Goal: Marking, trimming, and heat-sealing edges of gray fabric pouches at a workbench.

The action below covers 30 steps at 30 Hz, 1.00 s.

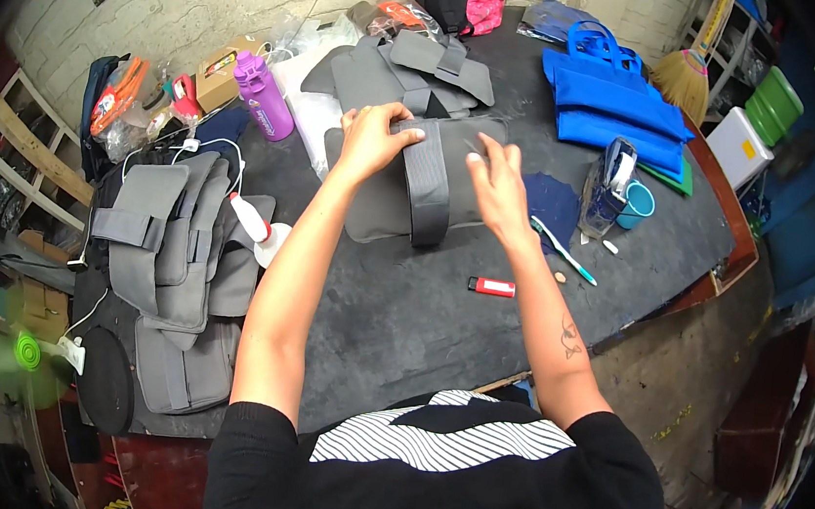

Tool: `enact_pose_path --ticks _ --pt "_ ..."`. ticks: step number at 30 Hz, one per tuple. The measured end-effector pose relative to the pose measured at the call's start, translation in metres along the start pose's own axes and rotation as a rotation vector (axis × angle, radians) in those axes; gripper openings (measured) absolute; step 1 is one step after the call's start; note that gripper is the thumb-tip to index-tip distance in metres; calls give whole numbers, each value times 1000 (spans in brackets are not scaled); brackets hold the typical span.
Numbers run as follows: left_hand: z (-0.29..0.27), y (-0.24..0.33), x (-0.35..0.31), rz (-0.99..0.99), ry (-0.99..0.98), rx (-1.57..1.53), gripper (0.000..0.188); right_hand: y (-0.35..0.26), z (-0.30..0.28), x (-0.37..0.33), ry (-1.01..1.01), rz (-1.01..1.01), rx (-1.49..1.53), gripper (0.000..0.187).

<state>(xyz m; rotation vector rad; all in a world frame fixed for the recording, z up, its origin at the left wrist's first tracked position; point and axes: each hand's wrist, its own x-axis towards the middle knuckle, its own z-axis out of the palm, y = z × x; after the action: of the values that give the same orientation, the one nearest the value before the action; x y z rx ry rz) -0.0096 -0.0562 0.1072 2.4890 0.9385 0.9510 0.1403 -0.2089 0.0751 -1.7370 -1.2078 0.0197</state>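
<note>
Red lighter on worktop, just nearer than grey pad. Turquoise toothbrush right of pad. Pad flat mid-worktop, dark strap across it. Hands apart: left hand pinching strap at pad's far edge; right hand loose, fingers spread by pad's right side, contact unclear. Purple bottle left of pad; blue bag beyond, rightward; grey pile behind pad.

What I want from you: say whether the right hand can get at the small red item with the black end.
Probably yes: the right hand seems to grip nothing, and the small red item lies uncovered on the black tabletop, nearer the body.
</note>
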Motion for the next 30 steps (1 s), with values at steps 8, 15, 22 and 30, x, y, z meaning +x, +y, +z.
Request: enact_pose_path --ticks 8,15,22,30 --pt "-5 5 -1 -58 -57 -132 28 -21 31 25 211 -290 -113 23" --pt "-8 1 0 -68 -77 -166 29 -21 34 30 257 -326 -138 19" --pt "-8 -8 -4 -51 -118 -327 31 16 13 29 475 -79 95 38" --pt "-21 -1 0 -132 -205 -160 43 58 -2 33 166 143 324 52"
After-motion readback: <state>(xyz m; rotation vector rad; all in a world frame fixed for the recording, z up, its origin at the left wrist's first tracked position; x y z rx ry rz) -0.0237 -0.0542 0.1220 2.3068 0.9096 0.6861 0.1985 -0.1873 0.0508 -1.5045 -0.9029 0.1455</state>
